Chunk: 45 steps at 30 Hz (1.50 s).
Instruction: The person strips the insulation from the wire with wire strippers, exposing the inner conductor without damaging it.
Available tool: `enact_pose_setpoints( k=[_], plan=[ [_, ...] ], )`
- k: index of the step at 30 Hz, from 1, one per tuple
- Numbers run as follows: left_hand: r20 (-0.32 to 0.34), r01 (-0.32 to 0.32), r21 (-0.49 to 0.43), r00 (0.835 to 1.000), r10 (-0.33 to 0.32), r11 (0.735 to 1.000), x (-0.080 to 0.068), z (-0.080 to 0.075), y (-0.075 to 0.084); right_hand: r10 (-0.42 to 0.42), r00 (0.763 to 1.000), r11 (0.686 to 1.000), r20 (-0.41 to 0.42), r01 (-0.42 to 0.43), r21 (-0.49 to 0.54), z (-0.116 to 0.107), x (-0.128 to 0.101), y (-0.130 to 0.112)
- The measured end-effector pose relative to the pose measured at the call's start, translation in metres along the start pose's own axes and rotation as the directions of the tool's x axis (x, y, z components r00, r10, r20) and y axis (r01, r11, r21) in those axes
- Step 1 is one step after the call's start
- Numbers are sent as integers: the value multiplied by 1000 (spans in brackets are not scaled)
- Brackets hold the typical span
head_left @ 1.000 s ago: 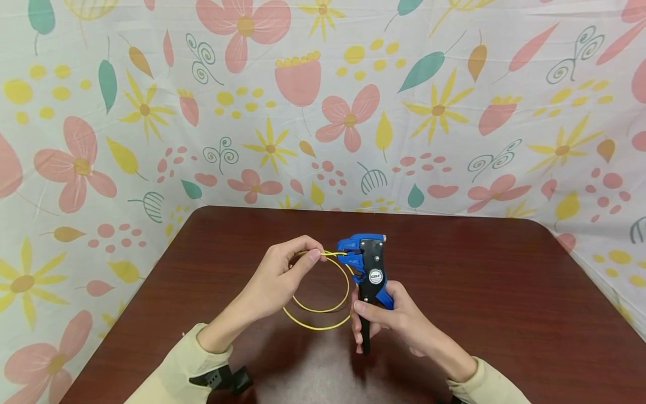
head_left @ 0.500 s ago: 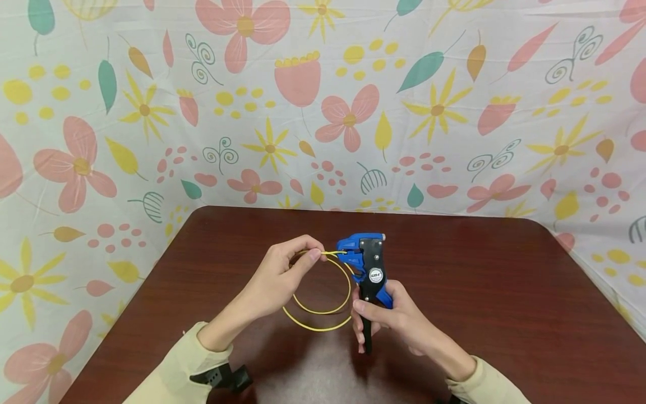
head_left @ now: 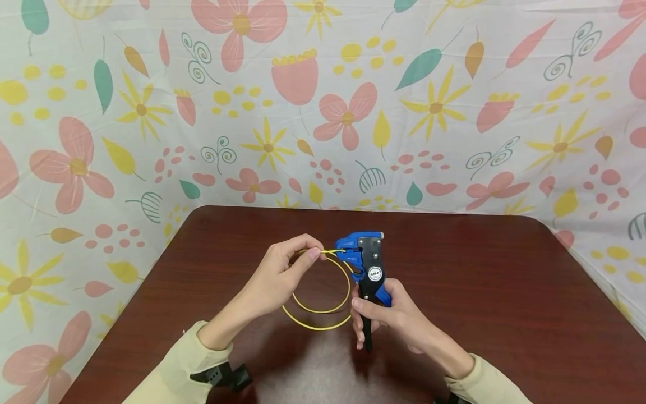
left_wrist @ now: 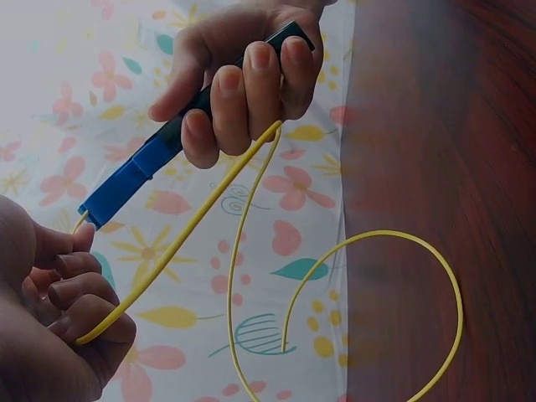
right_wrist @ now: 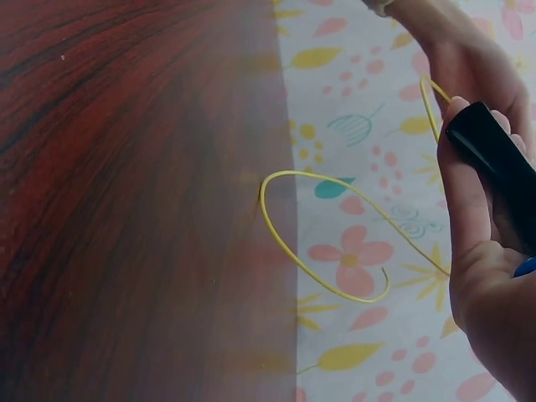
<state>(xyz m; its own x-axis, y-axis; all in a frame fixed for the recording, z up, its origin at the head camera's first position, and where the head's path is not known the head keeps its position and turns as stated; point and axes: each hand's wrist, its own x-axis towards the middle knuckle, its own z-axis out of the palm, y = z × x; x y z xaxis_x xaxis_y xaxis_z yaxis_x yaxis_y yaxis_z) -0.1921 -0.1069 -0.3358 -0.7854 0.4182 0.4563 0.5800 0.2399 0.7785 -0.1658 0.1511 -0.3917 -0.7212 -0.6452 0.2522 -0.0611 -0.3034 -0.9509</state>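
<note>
My right hand (head_left: 391, 315) grips the handles of a blue and black wire stripper (head_left: 373, 269), held upright over the table with its jaws toward the left. Between the thumb and index finger of my left hand (head_left: 277, 275), a yellow wire (head_left: 317, 328) is pinched near its end. That end reaches into the stripper's blue jaws. The rest of the wire loops below, between the two hands. In the left wrist view, the right-hand fingers (left_wrist: 230, 92) curl round the black handle, and part of the wire (left_wrist: 197, 218) runs across my left fingers. The wire's tip is hidden by the jaws.
A dark red-brown wooden table (head_left: 469, 280) lies under both hands. Behind it hangs a white cloth (head_left: 323, 140) with flower and leaf prints. A black strap (head_left: 222, 377) with a small dark device sits on the left sleeve (head_left: 176, 365).
The head view has shifted very slightly. Both hands, the wire stripper and the yellow wire keep nearly the same positions.
</note>
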Motion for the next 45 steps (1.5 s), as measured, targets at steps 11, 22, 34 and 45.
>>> enact_pose_setpoints(
  k=[11,22,34,45],
  plan=[
    [2,7,0,1000,-7,1000,-1,0,1,16,1000,1000,11,-16,4,-1,0,-1],
    [9,12,-1,1000,-12,1000,-2,0,1,4,1000,1000,21,-4,-3,-3,-1,0],
    [30,21,-11,999,-21,1000,-2,1,0,16,999,999,43,-17,33,-2,-1,-1],
    [52,2,-103,999,3,995,-2,1,-1,7,998,998,67,-12,66,-4,-2,-1]
  ],
)
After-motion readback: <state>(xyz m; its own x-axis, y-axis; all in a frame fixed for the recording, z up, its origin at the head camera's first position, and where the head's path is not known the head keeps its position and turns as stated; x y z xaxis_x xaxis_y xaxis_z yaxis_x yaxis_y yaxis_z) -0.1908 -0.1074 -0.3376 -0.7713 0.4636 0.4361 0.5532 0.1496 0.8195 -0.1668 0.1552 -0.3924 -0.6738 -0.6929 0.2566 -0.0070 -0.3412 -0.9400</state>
